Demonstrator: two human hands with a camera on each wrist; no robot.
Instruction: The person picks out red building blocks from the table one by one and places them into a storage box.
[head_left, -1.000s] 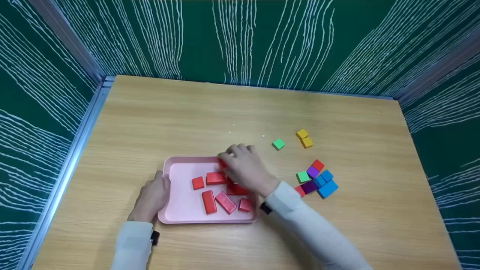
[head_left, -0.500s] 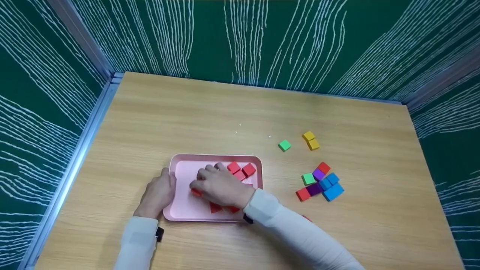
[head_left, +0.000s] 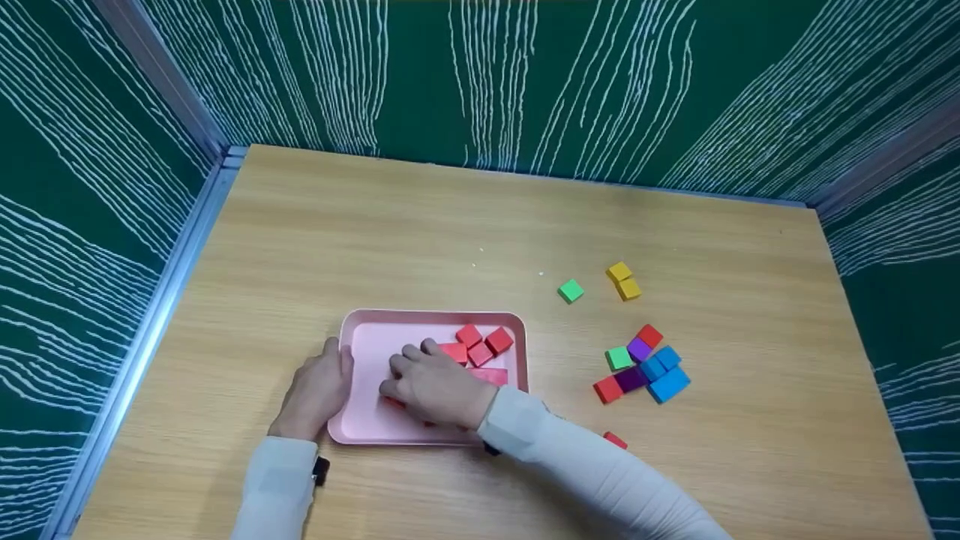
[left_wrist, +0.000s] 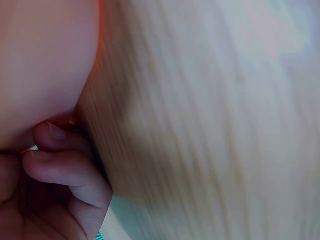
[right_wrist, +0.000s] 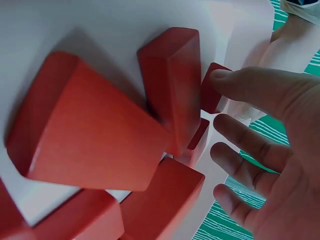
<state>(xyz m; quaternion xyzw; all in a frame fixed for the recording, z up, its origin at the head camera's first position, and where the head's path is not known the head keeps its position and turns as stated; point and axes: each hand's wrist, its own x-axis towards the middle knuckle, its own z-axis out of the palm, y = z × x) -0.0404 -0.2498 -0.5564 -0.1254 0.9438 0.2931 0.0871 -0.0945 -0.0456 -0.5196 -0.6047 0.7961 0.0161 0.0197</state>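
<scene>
In the head view my left hand (head_left: 313, 390) holds the left side of the pink tray (head_left: 360, 427). The left wrist view shows the fingers of this hand (left_wrist: 65, 185) curled at the edge of the tray (left_wrist: 45, 65). My right hand (head_left: 439, 386) is low over the tray, hiding part of the red blocks (head_left: 480, 354). Seen from the right wrist, the thumb of this hand (right_wrist: 300, 165) touches a small red block (right_wrist: 210, 92), with the other fingers spread and loosely bent. Larger red blocks (right_wrist: 100, 125) lie beside it on the tray.
Right of the tray sits a cluster of red, purple, green and blue blocks (head_left: 668, 384). A green block (head_left: 571, 291) and two yellow blocks (head_left: 628, 289) lie farther back. One red block (head_left: 615, 440) is near my right sleeve. Green patterned walls surround the wooden table (head_left: 375, 225).
My right hand has moved left and nearer me from the tray's back right, uncovering red blocks there. The small red block has shifted nearer me. My left hand remains at the tray's left side.
</scene>
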